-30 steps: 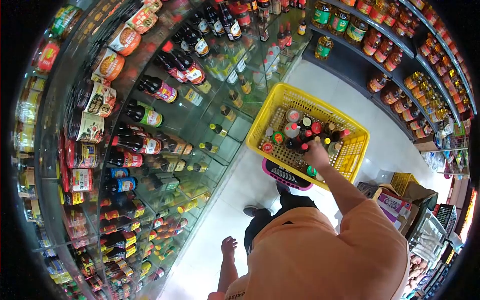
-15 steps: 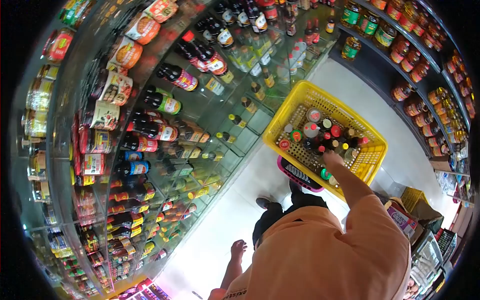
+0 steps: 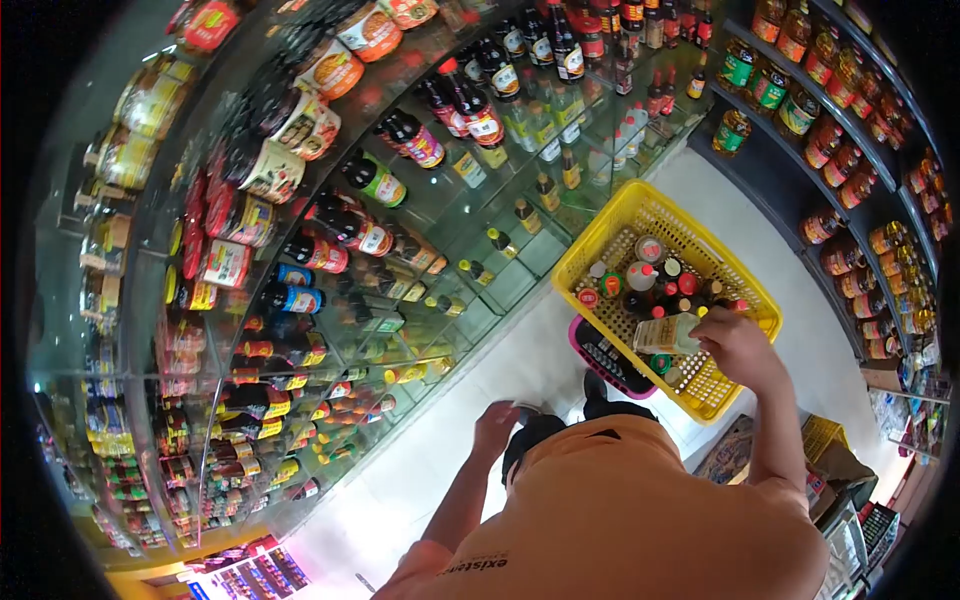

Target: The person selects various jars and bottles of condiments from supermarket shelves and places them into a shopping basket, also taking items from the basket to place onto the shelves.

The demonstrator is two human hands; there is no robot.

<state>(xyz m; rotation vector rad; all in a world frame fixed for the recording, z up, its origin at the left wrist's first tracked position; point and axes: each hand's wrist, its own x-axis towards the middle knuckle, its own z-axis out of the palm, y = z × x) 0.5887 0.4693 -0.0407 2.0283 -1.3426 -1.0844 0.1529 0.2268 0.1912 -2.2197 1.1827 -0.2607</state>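
Observation:
Over the near side of a yellow shopping basket (image 3: 752,283), my right hand (image 3: 738,345) is closed around the neck end of a pale, see-through bottle (image 3: 665,335). The bottle is tilted almost sideways, its body pointing left. Below and beyond it, several bottles and jars stand in the basket, among them a red-capped bottle (image 3: 641,276), a clear-lidded jar (image 3: 649,249) and a dark bottle (image 3: 637,303). In front of my body, my left hand (image 3: 497,428) hangs with loosely extended fingers and nothing in it.
A glass shelf unit (image 3: 470,330) full of sauce bottles and jars runs along the left. Dark shelves (image 3: 765,170) with oil bottles curve along the right. Part of a pink-rimmed black basket (image 3: 600,360) shows beneath the yellow one. Boxes (image 3: 840,455) stand at lower right.
My right hand has lifted the pale bottle up from among the others in the basket and moved right. My left hand has risen closer to the basket. The view has shifted slightly.

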